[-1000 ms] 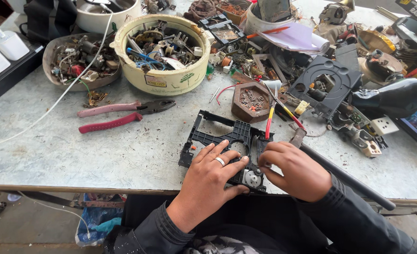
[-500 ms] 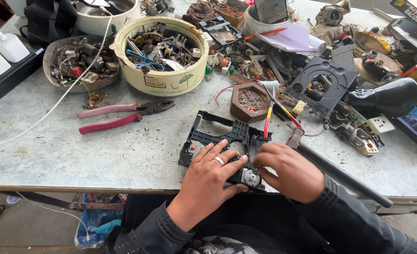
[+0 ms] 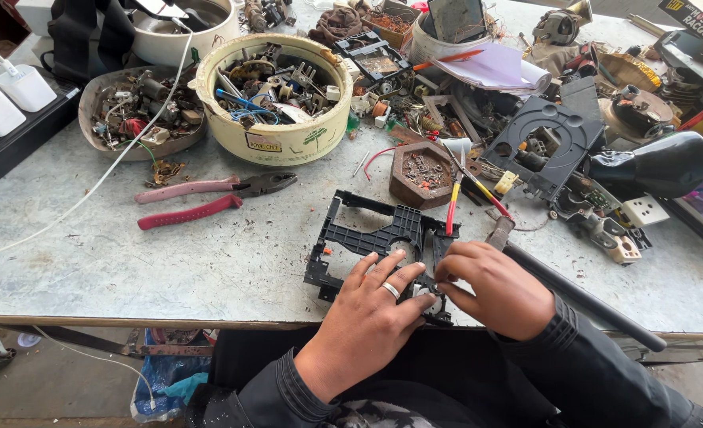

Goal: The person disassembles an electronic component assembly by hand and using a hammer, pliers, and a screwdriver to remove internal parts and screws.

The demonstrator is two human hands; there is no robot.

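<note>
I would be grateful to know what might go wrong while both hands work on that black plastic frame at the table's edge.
The black plastic frame lies at the near table edge; a slip of the left hand or right hand might tip it, or small parts, off. The screwdriver leans just beyond the fingers and could be knocked over.

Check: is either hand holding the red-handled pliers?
No, the red-handled pliers lie untouched on the table, while both hands rest on the black plastic frame.

Red-handled pliers (image 3: 208,198) left of hexagonal wooden dish (image 3: 423,172); cream tub (image 3: 276,139) of scrap behind.
</note>
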